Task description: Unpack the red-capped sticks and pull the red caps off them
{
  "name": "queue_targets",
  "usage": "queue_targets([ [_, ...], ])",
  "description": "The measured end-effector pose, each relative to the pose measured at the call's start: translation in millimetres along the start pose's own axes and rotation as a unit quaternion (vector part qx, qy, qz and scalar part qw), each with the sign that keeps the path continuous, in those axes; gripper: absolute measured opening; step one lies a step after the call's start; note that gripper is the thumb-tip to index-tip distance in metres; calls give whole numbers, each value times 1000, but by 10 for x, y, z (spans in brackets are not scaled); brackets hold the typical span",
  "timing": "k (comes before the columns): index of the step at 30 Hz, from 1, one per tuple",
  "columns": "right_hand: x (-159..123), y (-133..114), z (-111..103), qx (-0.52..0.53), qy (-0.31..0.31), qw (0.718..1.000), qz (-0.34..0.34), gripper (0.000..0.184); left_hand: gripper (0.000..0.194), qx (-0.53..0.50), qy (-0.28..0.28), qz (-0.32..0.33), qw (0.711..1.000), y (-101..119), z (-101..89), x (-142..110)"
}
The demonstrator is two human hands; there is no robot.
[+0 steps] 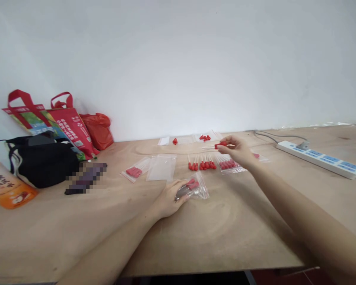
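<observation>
Left hand [170, 198] pinching plastic bag [202, 186], right hand [235, 149] gripping red-tipped sticks [221, 145]

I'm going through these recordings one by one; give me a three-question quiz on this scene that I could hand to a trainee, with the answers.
1. What does the left hand hold?
a) an orange pouch
b) a clear bag with red pieces inside
c) a coiled cable

2. True or false: the right hand is empty.

3. Put these in order as pictured, from left to right: power strip, black bag, crumpled red plastic bag.

Key: 1 b; 2 false, it holds red-ended sticks; 3 black bag, crumpled red plastic bag, power strip.
</observation>
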State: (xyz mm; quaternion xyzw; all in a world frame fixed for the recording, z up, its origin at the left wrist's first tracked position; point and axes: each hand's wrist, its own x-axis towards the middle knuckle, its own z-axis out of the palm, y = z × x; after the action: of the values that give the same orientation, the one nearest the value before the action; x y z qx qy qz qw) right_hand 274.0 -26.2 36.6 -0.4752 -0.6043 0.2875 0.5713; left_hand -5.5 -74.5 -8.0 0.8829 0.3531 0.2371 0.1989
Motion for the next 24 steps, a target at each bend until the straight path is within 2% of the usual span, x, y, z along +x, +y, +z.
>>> queue_targets([
  [2, 5, 99, 240, -81, -1, 993, -87, 23, 42, -3, -6, -2, 1000, 11, -11, -1],
  [5, -24, 271, 559, -249, -74, 945, -201, 16, 41, -7, -14, -11, 1000, 27, -24, -6],
  [8, -57, 388, 723, -369, -137, 889, -235, 21, 42, -10, -11, -17, 1000, 41, -28, -12],
  [12, -78, 437, 764, -435, -185, 846, -246, 25, 43, -11, -18, -20, 1000, 61, -34, -11],
  [17, -89, 407, 786, -460, -208, 825, -254, 25, 37, -17, -25, -31, 999, 61, -34, -4],
  [20, -110, 363, 771, -470, -187, 821, -264, 23, 35, -11, -24, -32, 999, 46, -25, -9],
  [22, -148, 333, 717, -464, -154, 830, -269, 23, 36, -5, -18, -27, 999, 39, -24, -15],
  [24, -219, 305, 632, -435, -116, 854, -261, 23, 36, 0, -9, -23, 1000, 34, -28, -19],
])
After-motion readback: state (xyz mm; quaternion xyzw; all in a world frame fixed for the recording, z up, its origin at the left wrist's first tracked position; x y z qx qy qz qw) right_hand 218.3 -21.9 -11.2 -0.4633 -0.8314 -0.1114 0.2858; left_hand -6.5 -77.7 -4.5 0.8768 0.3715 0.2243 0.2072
